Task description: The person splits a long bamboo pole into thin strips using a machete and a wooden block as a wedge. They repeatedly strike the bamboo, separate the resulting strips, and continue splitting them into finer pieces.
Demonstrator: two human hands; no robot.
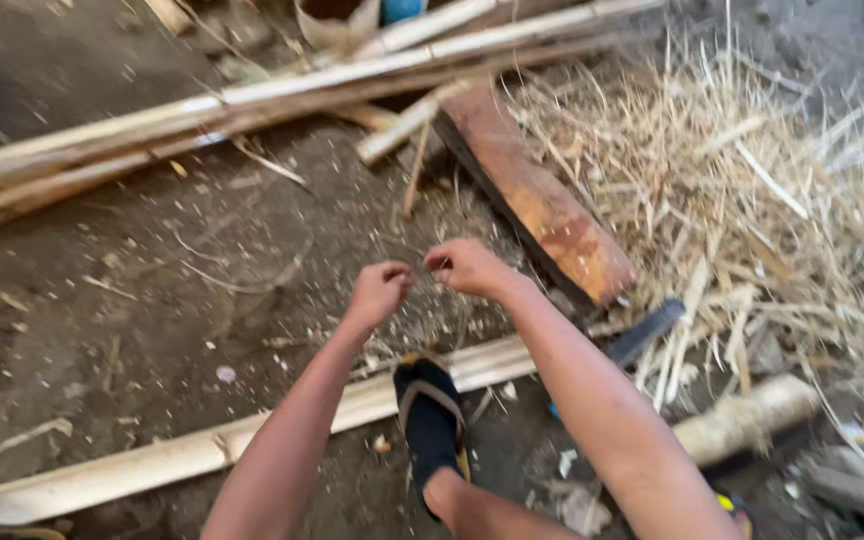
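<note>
My left hand [377,291] and my right hand [466,266] are raised close together over the dirt ground, a small gap between them. On both, the fingers are curled and pinched closed. Anything thin held between them is too small to make out. Below the hands, my foot in a black sandal [430,415] presses on a long pale split bamboo strip [202,452] that lies across the ground. An orange-brown wooden plank [537,200] lies just right of my right hand.
A heap of dry straw and bamboo shavings [742,190] fills the right side. Several long bamboo poles [252,100] lie across the back. A short pale log [747,415] and a dark flat blade-like piece [647,330] rest at the lower right.
</note>
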